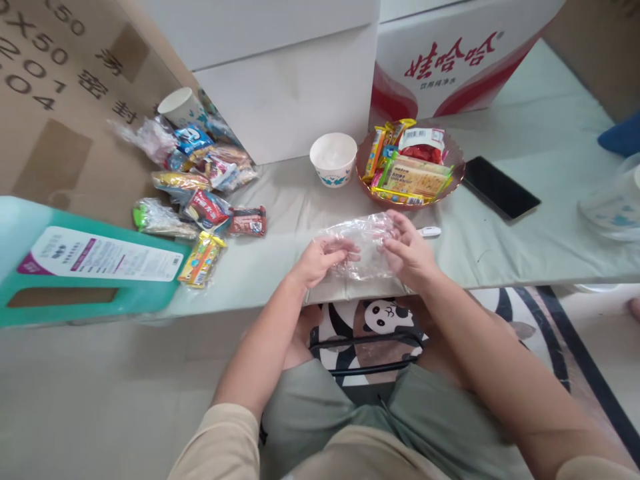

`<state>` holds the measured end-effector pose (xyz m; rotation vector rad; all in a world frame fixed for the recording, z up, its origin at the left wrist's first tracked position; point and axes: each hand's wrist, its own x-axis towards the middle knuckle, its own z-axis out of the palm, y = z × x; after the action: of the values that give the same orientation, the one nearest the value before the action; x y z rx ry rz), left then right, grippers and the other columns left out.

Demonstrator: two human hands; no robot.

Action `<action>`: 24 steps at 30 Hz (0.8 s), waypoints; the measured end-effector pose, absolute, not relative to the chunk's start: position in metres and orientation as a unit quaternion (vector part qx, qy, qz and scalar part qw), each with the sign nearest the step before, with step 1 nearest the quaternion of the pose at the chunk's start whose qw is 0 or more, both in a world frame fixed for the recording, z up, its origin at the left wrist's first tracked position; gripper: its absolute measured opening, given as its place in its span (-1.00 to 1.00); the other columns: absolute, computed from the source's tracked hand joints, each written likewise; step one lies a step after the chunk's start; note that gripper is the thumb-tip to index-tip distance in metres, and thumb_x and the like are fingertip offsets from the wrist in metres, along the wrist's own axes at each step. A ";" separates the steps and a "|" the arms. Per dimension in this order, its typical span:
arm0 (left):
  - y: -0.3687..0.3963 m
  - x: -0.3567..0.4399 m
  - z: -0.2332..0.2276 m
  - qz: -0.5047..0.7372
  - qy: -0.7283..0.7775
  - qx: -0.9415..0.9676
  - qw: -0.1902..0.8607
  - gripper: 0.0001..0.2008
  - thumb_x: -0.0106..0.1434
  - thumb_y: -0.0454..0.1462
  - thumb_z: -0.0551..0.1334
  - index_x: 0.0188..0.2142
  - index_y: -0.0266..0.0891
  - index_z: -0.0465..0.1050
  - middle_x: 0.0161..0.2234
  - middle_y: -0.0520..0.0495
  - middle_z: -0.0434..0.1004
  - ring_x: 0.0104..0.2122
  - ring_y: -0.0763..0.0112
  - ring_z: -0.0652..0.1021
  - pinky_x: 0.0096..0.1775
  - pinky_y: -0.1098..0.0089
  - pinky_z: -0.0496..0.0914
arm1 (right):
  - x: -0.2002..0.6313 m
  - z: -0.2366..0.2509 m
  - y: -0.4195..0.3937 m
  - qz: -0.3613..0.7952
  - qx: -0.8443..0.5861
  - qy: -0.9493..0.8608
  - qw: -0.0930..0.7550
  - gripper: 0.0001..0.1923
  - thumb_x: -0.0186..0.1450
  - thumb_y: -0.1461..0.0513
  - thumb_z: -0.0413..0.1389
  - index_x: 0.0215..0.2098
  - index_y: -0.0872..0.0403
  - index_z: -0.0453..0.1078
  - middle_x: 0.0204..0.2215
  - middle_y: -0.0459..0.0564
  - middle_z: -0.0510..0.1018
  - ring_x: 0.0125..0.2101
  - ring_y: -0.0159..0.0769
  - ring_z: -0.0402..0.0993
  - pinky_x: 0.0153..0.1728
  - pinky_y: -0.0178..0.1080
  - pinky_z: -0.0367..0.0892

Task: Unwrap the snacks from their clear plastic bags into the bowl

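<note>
Head view showed your 2 hands meeting over a clear plastic bag (363,247) at the near edge of the table (525,247). Your left hand (320,260) had its fingers curled closed, pinching the bag's left edge, and your right hand (407,257) had fingers bent and closed on the right edge, so the bag hung stretched between your fingertips, partly resting on the tabletop.

You were likely dealing with a very light, limp film: it looked crinkled and glossy, with no stiffness of its own, and probably slippery between bare fingers. It would not break, though it could tear if pulled hard. The best hold seemed to be at the rim, thumb against forefinger on each side, as you had it; whether anything lay inside the bag could not be told.

Just beyond your right fingertips lay a small white pen-like object (430,231), and farther past it a brown bowl (453,180) of packaged snacks. Beyond your left fingers stood a white paper cup (333,159); well off to the left of that hand lay a pile of snack packets (200,193).
</note>
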<state>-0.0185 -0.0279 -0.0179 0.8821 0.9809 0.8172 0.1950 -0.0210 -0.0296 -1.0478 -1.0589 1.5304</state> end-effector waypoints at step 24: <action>-0.015 -0.041 -0.027 0.423 0.496 0.444 0.615 -0.59 -0.09 -0.08 0.55 -0.31 -0.25 0.56 -0.35 -0.04 0.62 -0.44 0.45 0.57 -0.40 0.46 0.48 | 0.208 -0.026 -0.018 0.547 -0.487 -0.522 0.438 -0.72 0.13 0.05 0.27 -0.30 0.00 0.37 -0.52 -0.16 0.43 -0.49 -0.36 0.33 -0.44 -0.28 0.25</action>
<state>-0.0408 -0.0146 -0.0267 1.0239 1.1418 0.9744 0.2076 -0.0179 -0.0255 -1.2107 -1.2977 1.3596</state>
